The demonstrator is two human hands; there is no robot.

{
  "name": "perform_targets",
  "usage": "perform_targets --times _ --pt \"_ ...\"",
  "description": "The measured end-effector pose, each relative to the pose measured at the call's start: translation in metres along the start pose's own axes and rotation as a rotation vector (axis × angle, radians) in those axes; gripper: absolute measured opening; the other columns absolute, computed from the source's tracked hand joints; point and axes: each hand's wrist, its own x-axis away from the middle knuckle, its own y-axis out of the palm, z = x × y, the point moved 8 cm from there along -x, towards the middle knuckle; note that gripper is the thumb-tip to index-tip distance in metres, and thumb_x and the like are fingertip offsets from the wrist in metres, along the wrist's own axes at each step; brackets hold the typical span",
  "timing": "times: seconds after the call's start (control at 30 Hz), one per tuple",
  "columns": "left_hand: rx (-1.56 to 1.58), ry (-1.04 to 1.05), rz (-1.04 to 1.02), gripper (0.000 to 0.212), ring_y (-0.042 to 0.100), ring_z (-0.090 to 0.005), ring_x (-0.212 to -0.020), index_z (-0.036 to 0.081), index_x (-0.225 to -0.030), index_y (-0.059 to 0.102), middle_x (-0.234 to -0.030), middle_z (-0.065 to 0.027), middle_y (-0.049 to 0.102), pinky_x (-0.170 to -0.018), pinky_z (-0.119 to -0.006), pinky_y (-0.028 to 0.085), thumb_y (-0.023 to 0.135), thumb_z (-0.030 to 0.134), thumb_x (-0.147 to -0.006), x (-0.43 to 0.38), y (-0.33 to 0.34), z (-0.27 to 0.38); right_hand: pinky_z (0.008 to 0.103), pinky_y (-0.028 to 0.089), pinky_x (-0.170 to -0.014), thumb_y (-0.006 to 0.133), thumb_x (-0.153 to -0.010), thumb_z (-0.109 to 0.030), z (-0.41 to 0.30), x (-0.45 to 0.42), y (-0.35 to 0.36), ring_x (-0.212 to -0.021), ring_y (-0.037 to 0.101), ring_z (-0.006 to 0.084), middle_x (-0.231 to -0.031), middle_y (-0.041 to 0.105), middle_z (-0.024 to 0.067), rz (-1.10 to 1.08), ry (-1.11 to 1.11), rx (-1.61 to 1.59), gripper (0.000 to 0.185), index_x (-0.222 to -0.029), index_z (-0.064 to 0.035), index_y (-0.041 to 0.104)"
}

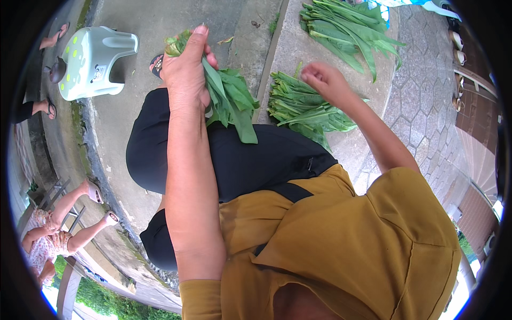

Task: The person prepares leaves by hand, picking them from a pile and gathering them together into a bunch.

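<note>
In the head view my left hand is closed around a bunch of long green leaves. The leafy ends hang down over my knee, and the pale cut ends stick out past my thumb. My right hand is over a pile of similar leafy greens on the concrete beside my leg. Its fingers are curled. A small yellowish stem lies by the fingertips; whether they pinch it is unclear. Farther off, a second, larger pile of long leaves rests on the concrete.
A pale plastic stool stands at the upper left, with a dark teapot at its far side. A person sits at the lower left; another person's sandalled feet show above. Hexagonal paving covers the right. Shoes line its edge.
</note>
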Motion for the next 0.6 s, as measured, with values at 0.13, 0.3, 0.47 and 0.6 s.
perform_targets --times 0.13,0.3,0.47,0.6 --pt "-0.124 0.046 0.029 0.019 0.043 -0.0098 -0.042 0.007 -0.078 0.052 -0.058 -0.0008 0.048 -0.04 -0.024 0.036 0.071 0.014 -0.076 0.004 -0.002 0.004 0.0355 0.045 -0.064 0.065 -0.075 -0.015 0.007 0.036 0.021 -0.069 0.055 0.0251 -0.075 0.057 0.0105 -0.146 -0.017 0.0 0.012 -0.081 -0.0059 0.061" --pt "-0.156 0.12 0.0 0.021 0.042 -0.0101 -0.04 0.006 -0.077 0.052 -0.053 -0.0005 0.046 -0.039 -0.024 0.034 0.072 0.013 -0.075 0.003 0.003 0.006 0.0391 0.043 -0.073 0.067 -0.067 -0.012 -0.015 0.056 0.034 -0.083 0.052 0.03 -0.079 0.054 0.0079 -0.133 -0.364 0.213 0.015 -0.081 -0.0083 0.061" --pt "-0.175 0.118 0.015 0.02 0.044 -0.009 -0.044 0.004 -0.084 0.054 -0.059 -0.0005 0.051 -0.041 -0.022 0.035 0.071 0.011 -0.075 0.004 -0.001 0.004 0.0391 0.043 -0.07 0.066 -0.068 -0.011 -0.023 0.058 0.036 -0.081 0.053 0.0281 -0.078 0.054 0.007 -0.105 -0.444 0.369 0.013 -0.08 -0.0086 0.06" --pt "-0.196 0.109 0.013 0.021 0.045 -0.0091 -0.044 0.004 -0.085 0.054 -0.06 -0.0009 0.051 -0.041 -0.022 0.035 0.071 0.012 -0.075 0.005 -0.002 0.003 0.039 0.043 -0.07 0.064 -0.069 -0.009 -0.016 0.055 0.027 -0.079 0.053 0.0285 -0.078 0.053 0.0075 -0.075 -0.472 0.328 0.014 -0.082 -0.0094 0.06"
